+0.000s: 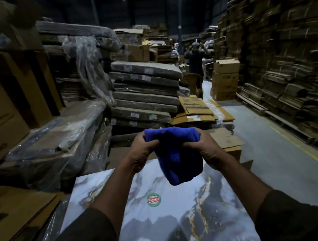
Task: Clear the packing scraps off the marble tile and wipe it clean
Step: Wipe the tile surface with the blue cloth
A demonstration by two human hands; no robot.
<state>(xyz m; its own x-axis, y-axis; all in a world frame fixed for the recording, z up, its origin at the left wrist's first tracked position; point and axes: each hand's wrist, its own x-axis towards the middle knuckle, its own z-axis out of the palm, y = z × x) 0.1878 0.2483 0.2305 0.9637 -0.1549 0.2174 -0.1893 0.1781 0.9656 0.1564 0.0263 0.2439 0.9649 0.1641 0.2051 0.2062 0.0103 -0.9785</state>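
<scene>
A dim warehouse aisle runs into the distance, walled on the right by tall stacks of flattened cardboard (282, 40) and on the left by large cartons and plastic-wrapped goods (58, 134). In the middle distance a pile of wrapped flat packs (146, 94) rises beside loose flattened boxes (194, 109), and farther off a person (195, 58) stands in the aisle near stacked cartons (226, 79).

Nearest the camera lies the marble tile (182, 215), a glossy white and grey slab with gold veins, filling the near centre of the view. Its visible surface carries no scraps. A small round sticker (153, 199), green-rimmed with red lettering, sits on it left of centre.

Above the tile's far edge, a blue cloth (177, 157) hangs bunched, not touching the slab. The left hand (141, 153) is clenched on the cloth's upper left part and the right hand (203, 151) is clenched on its upper right, both fists tight around the fabric. Dark sleeves (288, 216) cover the forearms near the frame's bottom corners.
</scene>
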